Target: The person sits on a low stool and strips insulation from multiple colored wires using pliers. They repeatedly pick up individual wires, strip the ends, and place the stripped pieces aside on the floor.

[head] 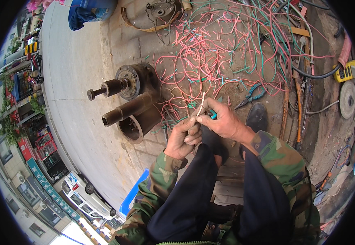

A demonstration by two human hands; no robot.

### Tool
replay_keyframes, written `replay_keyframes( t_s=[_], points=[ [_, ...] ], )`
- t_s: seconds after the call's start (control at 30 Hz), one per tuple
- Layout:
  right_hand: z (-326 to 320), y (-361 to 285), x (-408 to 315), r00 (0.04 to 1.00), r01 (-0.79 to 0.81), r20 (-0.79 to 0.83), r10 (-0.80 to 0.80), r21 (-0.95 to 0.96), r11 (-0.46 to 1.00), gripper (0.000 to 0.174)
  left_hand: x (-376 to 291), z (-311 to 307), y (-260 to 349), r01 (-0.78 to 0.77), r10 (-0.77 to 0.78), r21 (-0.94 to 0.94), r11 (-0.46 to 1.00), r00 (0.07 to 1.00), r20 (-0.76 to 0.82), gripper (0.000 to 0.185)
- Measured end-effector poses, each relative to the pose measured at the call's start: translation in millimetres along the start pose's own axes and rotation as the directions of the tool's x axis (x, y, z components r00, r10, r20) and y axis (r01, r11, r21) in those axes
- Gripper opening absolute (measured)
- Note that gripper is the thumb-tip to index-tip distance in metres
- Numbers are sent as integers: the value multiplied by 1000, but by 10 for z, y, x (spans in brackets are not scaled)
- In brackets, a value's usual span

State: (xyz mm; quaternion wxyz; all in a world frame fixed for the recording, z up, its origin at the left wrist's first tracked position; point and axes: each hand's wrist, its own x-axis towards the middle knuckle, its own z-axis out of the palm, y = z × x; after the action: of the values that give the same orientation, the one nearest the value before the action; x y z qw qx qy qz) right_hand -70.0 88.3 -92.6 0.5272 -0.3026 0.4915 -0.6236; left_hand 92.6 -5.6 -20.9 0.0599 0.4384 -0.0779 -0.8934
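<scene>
My left hand (184, 139) is closed around a thin white wire or sleeve (201, 105), whose free end points up and away from me. The thumb and fingers of my right hand (223, 119) meet the same strip just above the left fingers. A small tool with a teal handle (213, 114) is tucked in the right palm; its working end is mostly hidden. Pliers with blue-and-black handles (253, 95) lie on the ground beyond my shoe. Pink and green insulated wires (200, 61), with many short cut pieces of insulation, are spread over the paving ahead of my hands.
Rusty metal pump or motor housings (137, 79) stand left of the wires, with a metal pipe (128, 110) among them. A blue barrel (104, 9) is at the top. Toward the right are long rusty bars (298, 101), a yellow power socket (347, 71) and a grinding disc (348, 99).
</scene>
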Motion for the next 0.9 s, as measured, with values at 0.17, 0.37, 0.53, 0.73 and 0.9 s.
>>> replay_keyframes(
  t_s=[0.17, 0.37, 0.53, 0.73, 0.9],
  points=[
    [-17, -47, 1, 1000, 14, 19, -14, -31, 999, 24, 7, 0, 21, 15, -15, -7, 1000, 1000, -21, 16],
    [-3, -59, -11, 1000, 6, -26, -9, -83, 997, 23, -21, 89, 14, -102, 121, 144, 984, 984, -132, 14],
    [-273, 167, 217, 930, 56, -312, -193, -400, 915, 20, -102, 97, 104, -254, 284, 286, 924, 956, -68, 12],
    [-860, 437, 495, 819, -320, -573, 37, -402, 858, 33, -286, 129, 323, -414, 483, 431, 802, 874, -60, 11],
    [-739, 685, 291, 909, -242, -417, -31, -587, 773, 76, -258, 176, 317, -372, 491, 501, 782, 862, -125, 11]
  ],
)
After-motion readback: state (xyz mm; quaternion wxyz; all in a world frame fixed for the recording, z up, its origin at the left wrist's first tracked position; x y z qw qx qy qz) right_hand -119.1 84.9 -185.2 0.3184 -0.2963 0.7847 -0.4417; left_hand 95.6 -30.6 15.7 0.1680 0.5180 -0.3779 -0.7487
